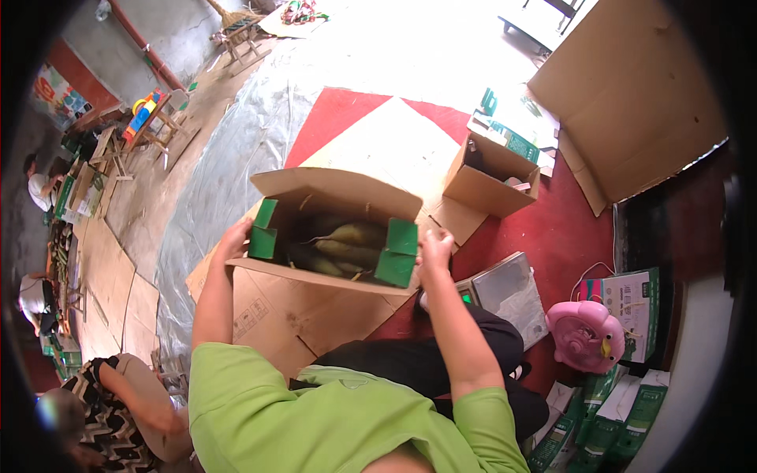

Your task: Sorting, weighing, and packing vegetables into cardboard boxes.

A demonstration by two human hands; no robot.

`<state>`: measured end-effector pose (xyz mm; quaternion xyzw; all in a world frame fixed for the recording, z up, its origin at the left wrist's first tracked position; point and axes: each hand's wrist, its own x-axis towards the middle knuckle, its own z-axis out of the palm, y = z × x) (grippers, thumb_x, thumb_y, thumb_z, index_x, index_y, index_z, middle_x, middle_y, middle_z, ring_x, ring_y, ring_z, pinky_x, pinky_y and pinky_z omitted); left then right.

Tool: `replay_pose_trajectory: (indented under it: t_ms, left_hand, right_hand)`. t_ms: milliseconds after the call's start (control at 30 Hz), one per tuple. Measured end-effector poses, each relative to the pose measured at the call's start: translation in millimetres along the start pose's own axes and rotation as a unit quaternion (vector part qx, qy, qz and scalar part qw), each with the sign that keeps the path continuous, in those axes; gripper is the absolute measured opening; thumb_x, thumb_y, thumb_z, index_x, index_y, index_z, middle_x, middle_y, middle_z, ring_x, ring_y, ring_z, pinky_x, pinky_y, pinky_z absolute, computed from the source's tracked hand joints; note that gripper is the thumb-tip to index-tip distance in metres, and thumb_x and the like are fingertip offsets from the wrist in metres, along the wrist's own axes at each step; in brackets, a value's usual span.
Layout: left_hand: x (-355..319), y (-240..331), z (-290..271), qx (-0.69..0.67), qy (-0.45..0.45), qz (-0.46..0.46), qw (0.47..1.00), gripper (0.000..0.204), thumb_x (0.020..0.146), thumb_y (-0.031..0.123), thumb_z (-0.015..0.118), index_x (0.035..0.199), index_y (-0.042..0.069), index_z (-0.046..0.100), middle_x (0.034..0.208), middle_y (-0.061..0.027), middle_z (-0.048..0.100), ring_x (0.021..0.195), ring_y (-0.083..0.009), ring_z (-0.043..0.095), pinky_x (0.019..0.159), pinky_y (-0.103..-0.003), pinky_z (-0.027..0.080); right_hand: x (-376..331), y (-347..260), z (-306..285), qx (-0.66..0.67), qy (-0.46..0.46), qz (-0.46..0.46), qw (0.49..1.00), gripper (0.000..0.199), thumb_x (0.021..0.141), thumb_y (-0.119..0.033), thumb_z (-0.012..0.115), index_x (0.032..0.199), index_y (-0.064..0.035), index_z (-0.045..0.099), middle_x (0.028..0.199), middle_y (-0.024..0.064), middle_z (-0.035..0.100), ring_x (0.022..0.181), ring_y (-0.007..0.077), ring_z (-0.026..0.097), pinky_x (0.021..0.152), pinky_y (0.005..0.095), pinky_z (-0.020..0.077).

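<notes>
An open cardboard box (339, 186) with green corner flaps is held up in front of me. Long green vegetables with thin tapering tails (347, 246) lie inside it; they look like green radishes, and the box's shadow hides some of them. My left hand (234, 240) is closed on the box's left side, next to a green flap. On the opposite side, my right hand (435, 251) grips the box edge, with its fingers curled. Flattened cardboard (276, 311) lies under the box.
A scale with a metal plate (509, 290) sits by my right knee. Farther right are a pink bird-faced appliance (585, 337) and several green-and-white cartons (623, 418). Another open box (497, 177) stands ahead right. A person in a patterned top (118, 418) is close at left; other people sit farther off.
</notes>
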<state>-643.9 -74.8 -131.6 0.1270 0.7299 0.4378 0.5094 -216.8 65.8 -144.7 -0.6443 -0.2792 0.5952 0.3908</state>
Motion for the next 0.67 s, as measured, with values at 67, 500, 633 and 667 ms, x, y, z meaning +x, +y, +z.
replay_pose_trajectory:
  t_ms: [67,500,633,667]
  left_hand:
    - [-2.4,-15.7,-36.4,0.01,0.015,-0.017,1.0,0.03,0.096,0.034,0.048,0.113,0.012,0.06,0.101,-0.0014,0.062,0.093,-0.0164,0.052,0.085,-0.04,0.041]
    - [-9.4,-50.7,-94.0,0.152,-0.017,-0.101,0.983,0.036,0.094,0.042,0.048,0.11,0.013,0.062,0.103,-0.0012,0.063,0.096,-0.0157,0.055,0.083,-0.038,0.045]
    - [-16.4,-23.9,-88.9,0.283,0.027,-0.048,0.958,0.036,0.093,0.041,0.048,0.106,0.011,0.062,0.098,-0.0043,0.063,0.089,-0.0173,0.058,0.08,-0.038,0.049]
    - [-13.0,-19.1,-87.4,0.368,0.07,0.032,0.927,0.036,0.094,0.04,0.046,0.104,0.01,0.063,0.098,-0.0068,0.063,0.089,-0.0191,0.058,0.082,-0.04,0.048]
  right_hand:
    - [-19.1,27.3,23.8,-0.014,-0.002,0.051,0.999,0.048,0.092,-0.02,0.05,0.133,-0.0116,0.028,0.108,0.0102,0.047,0.082,0.0192,0.054,0.044,0.0301,0.0389]
    - [-46.2,74.5,27.4,-0.14,-0.011,0.143,0.98,0.052,0.086,-0.016,0.053,0.135,-0.0081,0.036,0.122,0.0147,0.043,0.1,0.0275,0.052,0.065,0.0474,0.056]
    - [-21.1,68.3,10.9,-0.139,-0.019,0.073,0.987,0.055,0.085,-0.018,0.055,0.136,-0.0097,0.037,0.132,0.0148,0.039,0.107,0.0284,0.051,0.065,0.0438,0.0569]
    - [-9.7,65.5,3.1,-0.103,-0.039,0.069,0.992,0.058,0.084,-0.021,0.057,0.137,-0.0106,0.036,0.135,0.0147,0.038,0.109,0.029,0.051,0.064,0.0425,0.0569]
